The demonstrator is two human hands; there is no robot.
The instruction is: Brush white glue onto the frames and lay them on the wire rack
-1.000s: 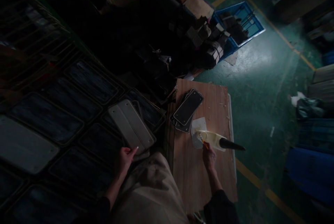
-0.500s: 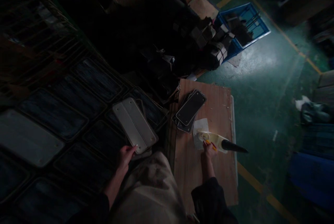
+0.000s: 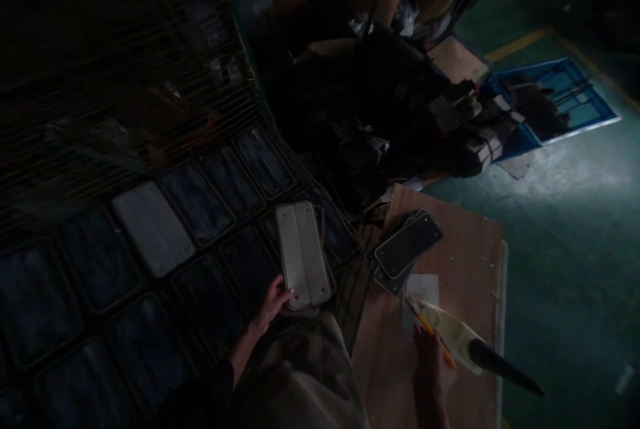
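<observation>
My left hand (image 3: 274, 301) grips the lower left corner of a pale grey rectangular panel (image 3: 303, 252), thumb on top. The panel has small holes near its corners and a seam down the middle; it rests on other panels just above my knee. My right hand (image 3: 434, 365) is closed around a thin yellow-orange stick-like tool (image 3: 430, 327), perhaps a brush; its tip is too dark to make out. That tip is by a pale container (image 3: 457, 329) with a black tapered end (image 3: 505, 365), on the wooden board. A whitish sheet (image 3: 425, 287) lies beneath.
Several dark panels (image 3: 409, 244) are stacked on the wooden board (image 3: 373, 349). To the left, rows of dark panels (image 3: 195, 201) and one light panel (image 3: 153, 229) lie beside a wire rack (image 3: 195, 82). A blue crate (image 3: 583, 129) and bundled pieces stand beyond.
The view has turned left, shifting the scene rightward. My right hand has drawn back toward me, taking the yellow tool out of the pale container's opening. My left hand still grips the panel.
</observation>
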